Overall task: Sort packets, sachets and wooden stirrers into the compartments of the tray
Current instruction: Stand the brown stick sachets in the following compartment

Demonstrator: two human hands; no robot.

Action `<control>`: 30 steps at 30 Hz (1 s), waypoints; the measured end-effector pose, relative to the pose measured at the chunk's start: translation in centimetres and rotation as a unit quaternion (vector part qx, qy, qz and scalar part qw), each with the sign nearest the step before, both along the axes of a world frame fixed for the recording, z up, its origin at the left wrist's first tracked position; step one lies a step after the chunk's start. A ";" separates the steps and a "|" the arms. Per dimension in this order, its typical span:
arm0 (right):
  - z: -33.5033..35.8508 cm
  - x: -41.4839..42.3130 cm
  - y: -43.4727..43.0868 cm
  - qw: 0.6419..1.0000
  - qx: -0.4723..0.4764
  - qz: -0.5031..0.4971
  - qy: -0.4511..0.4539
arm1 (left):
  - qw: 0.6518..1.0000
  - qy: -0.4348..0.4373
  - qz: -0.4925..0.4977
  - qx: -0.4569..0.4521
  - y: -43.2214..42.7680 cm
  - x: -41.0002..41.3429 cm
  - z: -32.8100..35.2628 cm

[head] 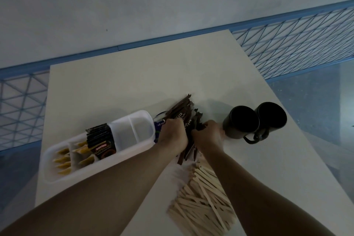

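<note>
Nearest you, the wooden stirrers [203, 197] lie heaped and untouched on the table [115, 86]. Past them, your left hand [173, 134] and right hand [208, 135] close around the brown stick sachets [181, 109], long axis running away from you. The tray [99, 163] sits just left, closer to your left hand, its far compartments bare.

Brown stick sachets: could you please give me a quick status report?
Both hands, left and right, gathering the brown stick sachets. Tray far compartments unfilled. Wooden stirrers piled loose. Two black mugs beside right hand.
</note>
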State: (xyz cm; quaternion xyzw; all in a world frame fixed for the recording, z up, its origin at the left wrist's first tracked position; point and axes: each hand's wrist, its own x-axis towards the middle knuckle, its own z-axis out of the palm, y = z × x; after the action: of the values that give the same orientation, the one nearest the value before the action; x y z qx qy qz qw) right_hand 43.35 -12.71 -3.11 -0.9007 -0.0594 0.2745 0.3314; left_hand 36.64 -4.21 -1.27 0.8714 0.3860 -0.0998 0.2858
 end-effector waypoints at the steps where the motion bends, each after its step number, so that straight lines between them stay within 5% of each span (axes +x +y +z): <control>1: -0.1 0.0 0.0 1.000 0.005 0.001 -0.001 | 1.000 0.001 0.002 -0.001 0.0 0.0 0.0; 13: 0.5 0.6 -0.5 0.997 0.064 0.010 -0.047 | 0.999 0.020 0.015 -0.047 0.6 0.6 1.2; 19: 1.7 1.5 0.4 0.982 0.035 0.122 -0.137 | 0.997 0.054 -0.009 -0.057 0.5 0.2 1.7; 30: 2.1 0.4 -0.9 0.982 0.003 0.122 -0.141 | 0.993 0.111 -0.021 -0.039 -0.4 -1.6 0.6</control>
State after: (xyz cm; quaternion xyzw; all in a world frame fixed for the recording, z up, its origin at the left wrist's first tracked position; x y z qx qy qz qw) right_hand 43.76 -13.56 -1.06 -0.9154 -0.2158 0.1834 0.2862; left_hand 35.04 -4.60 -0.70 0.8509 0.3928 -0.2165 0.2734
